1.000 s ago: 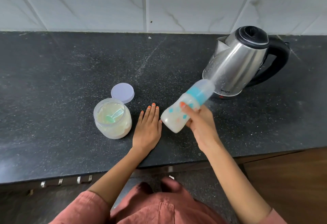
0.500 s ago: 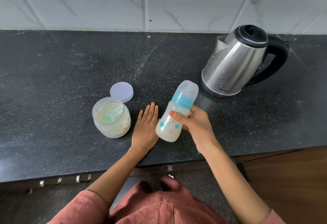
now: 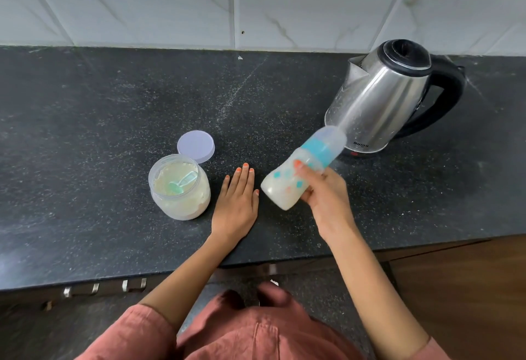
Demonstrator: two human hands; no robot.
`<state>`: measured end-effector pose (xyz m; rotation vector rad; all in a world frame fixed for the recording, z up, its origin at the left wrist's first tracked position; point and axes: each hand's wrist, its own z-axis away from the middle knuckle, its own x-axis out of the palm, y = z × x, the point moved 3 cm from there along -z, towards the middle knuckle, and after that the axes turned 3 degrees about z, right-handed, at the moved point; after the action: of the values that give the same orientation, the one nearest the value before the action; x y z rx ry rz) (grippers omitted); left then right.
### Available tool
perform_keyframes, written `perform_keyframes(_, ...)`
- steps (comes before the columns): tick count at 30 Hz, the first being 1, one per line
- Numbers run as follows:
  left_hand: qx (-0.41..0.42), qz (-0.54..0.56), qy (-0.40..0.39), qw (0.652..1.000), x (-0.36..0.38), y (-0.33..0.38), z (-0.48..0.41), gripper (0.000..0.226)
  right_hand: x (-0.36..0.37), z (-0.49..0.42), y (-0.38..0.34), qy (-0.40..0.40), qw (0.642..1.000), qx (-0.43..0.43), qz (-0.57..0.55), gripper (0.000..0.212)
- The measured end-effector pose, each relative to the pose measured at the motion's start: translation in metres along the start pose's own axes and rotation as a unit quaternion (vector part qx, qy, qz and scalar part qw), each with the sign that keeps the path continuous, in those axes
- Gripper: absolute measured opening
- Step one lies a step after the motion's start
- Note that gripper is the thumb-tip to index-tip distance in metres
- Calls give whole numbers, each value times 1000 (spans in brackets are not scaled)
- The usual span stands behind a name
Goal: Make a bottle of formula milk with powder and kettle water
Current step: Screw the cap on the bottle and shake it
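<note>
Here, tilted milky bottle (image 3: pixel 286 187) in the curled right hand (image 3: pixel 327 203), left hand (image 3: pixel 236 203) flat beside it on counter (image 3: pixel 85 132).

Center frame: right grip (image 3: pixel 324 197) holds capped bottle (image 3: pixel 296 177) tilted, milky inside, cap toward kettle (image 3: pixel 378 103) at upper right. Beside it, left grip (image 3: pixel 236 203) flat on counter (image 3: pixel 85 132). Further left, open jar (image 3: pixel 179 203), scoop (image 3: pixel 182 184) inside; lid (image 3: pixel 195 146) just behind.

counter (image 3: pixel 99 132) — dark stone | on it: kettle (image 3: pixel 378 103), powder jar (image 3: pixel 182 206), lid (image 3: pixel 195 146)
</note>
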<state>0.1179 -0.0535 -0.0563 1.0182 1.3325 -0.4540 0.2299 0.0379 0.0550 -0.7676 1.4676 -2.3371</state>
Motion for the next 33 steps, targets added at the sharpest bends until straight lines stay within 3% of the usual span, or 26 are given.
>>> perform_keyframes(3, -10, 15, -1, 1000, -1, 2, 0, 56, -1, -5, -7, 43, 994, -11, -103, 15)
perform_keyframes(7, 19, -14, 8, 1000, 2, -1, 1, 48, 5, 9, 8, -62, 995, 50, 61, 15)
perform_keyframes(9, 25, -18, 1, 1000, 3, -1, 1, 50, 3, 12, 9, -76, 990, 57, 107, 16)
perform_keyframes(14, -7, 13, -3, 1000, -2, 3, 0, 58, -4, -3, -10, 30, 994, 7, -105, 13)
perform_keyframes(16, -6, 15, -3, 1000, -2, 2, 0, 58, -2, -4, -9, 29, 996, -3, -82, 14)
perform_keyframes(20, 12, -7, -15, 1000, 0, 0, 1, 57, 5, 5, 5, -46, 995, 48, 79, 15)
perform_keyframes(26, -4, 18, 8, 1000, -2, 2, 0, 66, 2, -5, -5, 5, 998, 56, 2, 12)
perform_keyframes(33, -10, 24, 1, 1000, -1, 3, 0, 58, 4, -7, -2, -23, 987, 143, -73, 14)
